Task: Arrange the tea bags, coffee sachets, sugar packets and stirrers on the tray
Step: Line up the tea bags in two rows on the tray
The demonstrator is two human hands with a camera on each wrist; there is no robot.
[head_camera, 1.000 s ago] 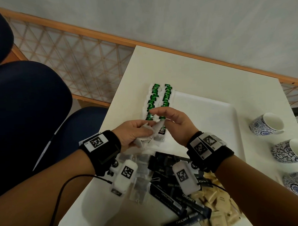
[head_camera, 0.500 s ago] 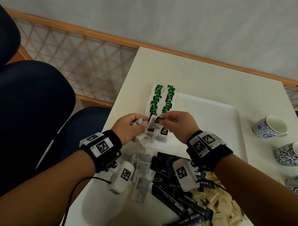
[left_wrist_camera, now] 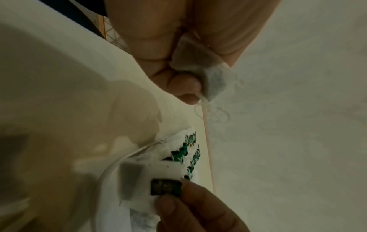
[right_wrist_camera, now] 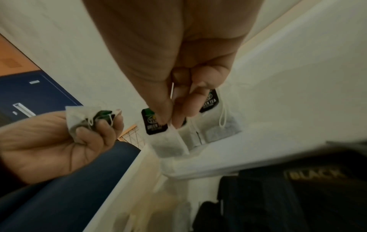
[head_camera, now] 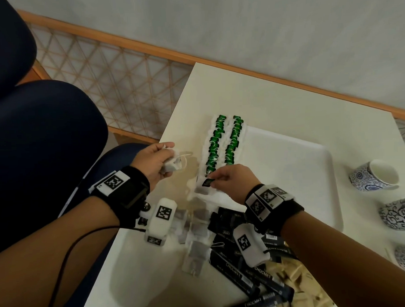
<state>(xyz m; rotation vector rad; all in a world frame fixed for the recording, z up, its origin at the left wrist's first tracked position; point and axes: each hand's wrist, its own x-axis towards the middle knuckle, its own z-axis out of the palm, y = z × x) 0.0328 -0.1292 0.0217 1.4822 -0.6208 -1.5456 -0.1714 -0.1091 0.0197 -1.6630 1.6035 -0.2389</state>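
Two rows of green-tagged tea bags lie along the left side of the white tray. My right hand pinches the dark tag of one tea bag at the near end of the left row. The right wrist view shows this right hand with the bag hanging under its fingertips. My left hand is off the tray's left edge, gripping a small bunch of tea bags with strings trailing. Up close, the left hand has its fingers curled round a bag.
Loose tea bags, black coffee sachets and beige sugar packets are piled on the table near me. Patterned cups stand to the right of the tray. A blue chair is at the left, beyond the table edge.
My hands have drawn apart. The left hand moved left with its bunch of tea bags. The right hand carried one bag by its tag down to the near end of the left row.
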